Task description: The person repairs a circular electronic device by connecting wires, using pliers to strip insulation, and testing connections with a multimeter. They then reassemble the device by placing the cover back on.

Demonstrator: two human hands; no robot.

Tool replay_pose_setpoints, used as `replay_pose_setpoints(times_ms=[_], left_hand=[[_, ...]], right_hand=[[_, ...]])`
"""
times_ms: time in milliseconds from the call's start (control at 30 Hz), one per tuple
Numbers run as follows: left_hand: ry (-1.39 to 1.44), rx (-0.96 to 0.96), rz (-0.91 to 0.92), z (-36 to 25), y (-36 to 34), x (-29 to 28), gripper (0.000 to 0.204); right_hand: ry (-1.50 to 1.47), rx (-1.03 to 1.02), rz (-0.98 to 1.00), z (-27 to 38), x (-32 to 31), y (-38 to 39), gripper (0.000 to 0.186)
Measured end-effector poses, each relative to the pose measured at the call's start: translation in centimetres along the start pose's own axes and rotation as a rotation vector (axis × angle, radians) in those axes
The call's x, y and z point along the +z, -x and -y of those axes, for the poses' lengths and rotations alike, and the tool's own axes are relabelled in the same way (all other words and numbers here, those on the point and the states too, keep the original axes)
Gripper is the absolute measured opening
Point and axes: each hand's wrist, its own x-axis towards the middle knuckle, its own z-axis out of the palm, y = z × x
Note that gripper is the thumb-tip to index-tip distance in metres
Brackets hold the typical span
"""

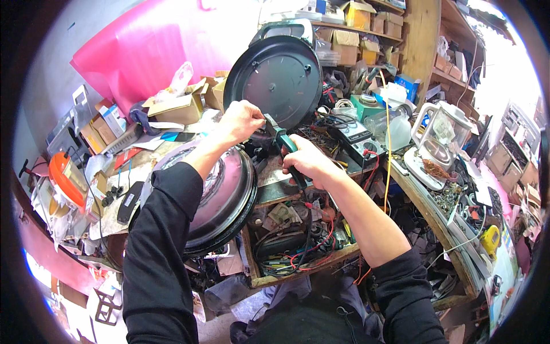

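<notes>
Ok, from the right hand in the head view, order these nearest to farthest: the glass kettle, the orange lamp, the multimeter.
Measured from the right hand:
1. Multimeter, just beyond it, up and to the right.
2. Glass kettle, farther right on the bench edge.
3. Orange lamp, far left, past the left arm.

We cannot see what the left hand [240, 121] pinches; its fingers cover it. The right hand [309, 161] wraps the green-handled pliers [285, 144], so most of the grip is hidden, and the tip is too small for us to read. The round black base [274, 77] loses its lower edge behind both hands. Our left sleeve [163, 229] covers part of the domed lid [226, 195].
</notes>
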Motion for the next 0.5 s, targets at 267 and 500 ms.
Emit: replay_pose_setpoints(times_ms=[267,500], left_hand=[[0.001,0.011,0.005,-0.23,0.22,-0.13,0.025],[-0.005,0.006,0.02,-0.46,0.11,-0.34,0.024]], right_hand=[[0.031,-0.05,-0.024,-0.12,0.38,0.13,0.026],[-0.09,-0.018,0.015,-0.27,0.26,0.21,0.028]])
